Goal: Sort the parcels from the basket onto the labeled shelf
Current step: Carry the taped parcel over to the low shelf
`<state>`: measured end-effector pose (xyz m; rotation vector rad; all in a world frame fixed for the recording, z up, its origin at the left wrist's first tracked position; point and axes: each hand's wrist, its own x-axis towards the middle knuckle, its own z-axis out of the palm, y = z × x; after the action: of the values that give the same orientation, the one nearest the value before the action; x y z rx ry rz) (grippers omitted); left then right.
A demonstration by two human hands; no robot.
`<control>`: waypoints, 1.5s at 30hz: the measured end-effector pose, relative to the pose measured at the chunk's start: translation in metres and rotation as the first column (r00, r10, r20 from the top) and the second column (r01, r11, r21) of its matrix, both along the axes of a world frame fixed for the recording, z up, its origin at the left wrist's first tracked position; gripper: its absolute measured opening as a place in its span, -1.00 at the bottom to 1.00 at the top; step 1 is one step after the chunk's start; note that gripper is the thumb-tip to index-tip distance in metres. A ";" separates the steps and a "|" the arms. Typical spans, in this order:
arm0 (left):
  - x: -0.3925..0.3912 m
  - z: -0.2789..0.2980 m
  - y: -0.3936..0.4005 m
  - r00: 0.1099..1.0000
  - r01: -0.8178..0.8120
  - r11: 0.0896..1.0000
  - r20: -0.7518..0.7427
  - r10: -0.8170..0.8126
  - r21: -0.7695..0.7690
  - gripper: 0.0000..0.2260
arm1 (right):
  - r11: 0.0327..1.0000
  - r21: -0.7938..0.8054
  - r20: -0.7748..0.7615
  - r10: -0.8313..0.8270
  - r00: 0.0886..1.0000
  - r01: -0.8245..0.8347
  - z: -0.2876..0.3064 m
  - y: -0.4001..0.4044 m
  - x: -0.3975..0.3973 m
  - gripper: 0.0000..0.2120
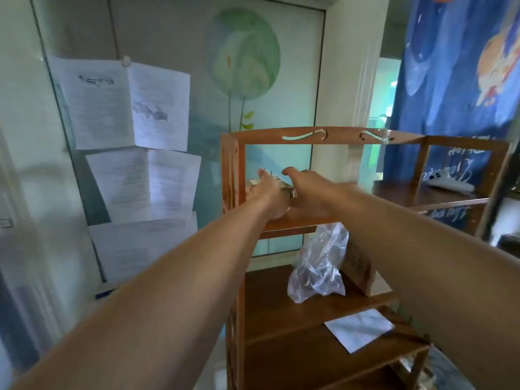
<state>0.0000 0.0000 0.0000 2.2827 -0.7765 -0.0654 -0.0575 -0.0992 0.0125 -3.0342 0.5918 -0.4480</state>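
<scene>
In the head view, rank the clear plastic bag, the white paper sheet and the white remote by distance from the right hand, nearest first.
From the right hand on the top shelf:
1. Clear plastic bag, one shelf down, just below the hand.
2. White remote, off to the right on the neighbouring shelf.
3. White paper sheet, two shelves down, lower right.
The remote and the sheet are hard to separate.

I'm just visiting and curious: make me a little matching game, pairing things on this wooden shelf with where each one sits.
Things:
1. clear plastic bag
2. white paper sheet
3. white remote
4. small parcel between both hands

Places:
A. right end of the top level
B. second level down, beside a brown box
C. left end of the top level
D. third level down, lying flat

Pairs: 1-B, 2-D, 3-A, 4-C
</scene>
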 end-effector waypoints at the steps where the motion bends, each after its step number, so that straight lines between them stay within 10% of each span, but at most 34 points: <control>1: 0.001 0.001 -0.003 0.998 -0.034 0.999 -0.046 0.033 -0.023 -0.42 | 1.000 0.021 -0.003 0.013 1.000 -0.013 -0.003 -0.004 0.003 -0.25; 12: -0.002 -0.011 0.005 0.999 0.019 0.985 -0.022 -0.024 -0.174 -0.47 | 0.991 0.110 0.190 0.048 0.981 -0.070 -0.016 -0.002 -0.016 -0.61; 23: -0.059 -0.015 0.108 0.918 0.376 0.778 0.090 -0.386 -0.503 -0.67 | 0.986 0.166 0.534 -0.080 0.841 -0.012 -0.032 0.108 -0.127 -0.57; 30: -0.052 -0.008 0.218 0.927 0.322 0.721 0.047 -0.373 -0.613 -0.75 | 0.993 0.111 0.509 -0.017 0.861 -0.046 -0.021 0.207 -0.114 -0.34; 40: 0.011 -0.003 0.375 0.969 0.242 0.877 0.064 -0.237 -0.415 -0.52 | 0.956 0.124 0.528 0.164 0.833 -0.267 -0.022 0.310 -0.018 -0.57; 45: 0.040 -0.010 0.443 0.907 0.106 0.982 0.421 -0.032 -0.155 -0.43 | 0.903 0.096 0.494 0.322 0.808 -0.418 -0.020 0.358 0.027 -0.55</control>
<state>0.0402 0.4426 -0.0099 2.1231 -1.0370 0.4580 -0.0306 0.2591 -0.0080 -2.6000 0.0033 -0.9851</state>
